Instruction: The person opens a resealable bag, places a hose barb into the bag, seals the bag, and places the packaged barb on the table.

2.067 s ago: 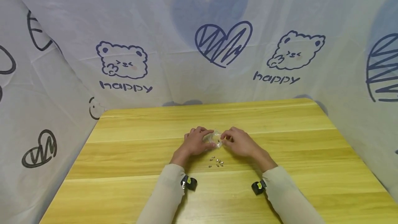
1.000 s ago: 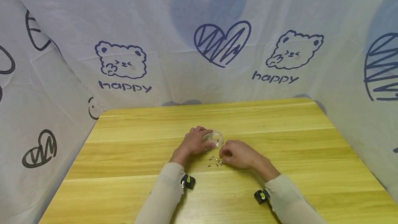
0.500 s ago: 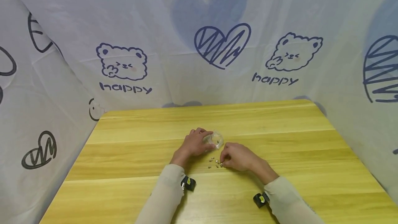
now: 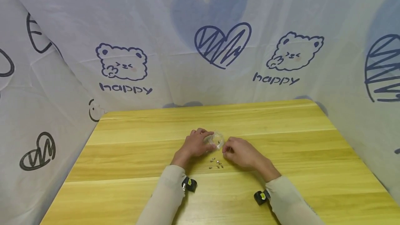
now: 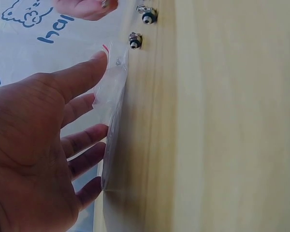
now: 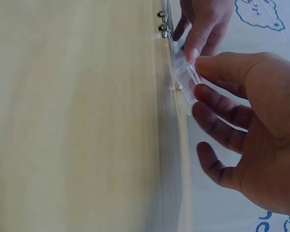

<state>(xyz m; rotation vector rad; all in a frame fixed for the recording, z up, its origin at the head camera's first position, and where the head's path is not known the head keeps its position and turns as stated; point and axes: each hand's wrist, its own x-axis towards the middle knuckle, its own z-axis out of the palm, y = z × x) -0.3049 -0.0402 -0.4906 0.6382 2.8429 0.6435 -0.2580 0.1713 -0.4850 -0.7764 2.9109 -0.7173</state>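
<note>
Near the middle of the table, my left hand point(image 4: 195, 144) rests on a clear plastic zip bag point(image 4: 218, 137), thumb and forefinger spread along its mouth. In the left wrist view, the thumb and spread fingers touch the bag point(image 5: 113, 84), a red line showing at its corner. To its right, my right hand point(image 4: 240, 152) pinches a small metal fitting point(image 5: 105, 4) between thumb and forefinger, close to the bag's mouth. One small dark piece point(image 4: 219, 142) shows within the bag. On the wood just in front lie several loose metal fittings point(image 4: 218, 162), with dark rings in the left wrist view.
The yellow wood-grain table point(image 4: 131, 190) has rounded far corners. A white cloth point(image 4: 184, 79) printed with bears and hearts hangs behind it and at both sides. Black cameras point(image 4: 260, 197) are strapped at both wrists.
My right hand goes from the bag to the loose fittings, picks one up from their right side and moves back up toward the bag. My left hand stays at the bag.
</note>
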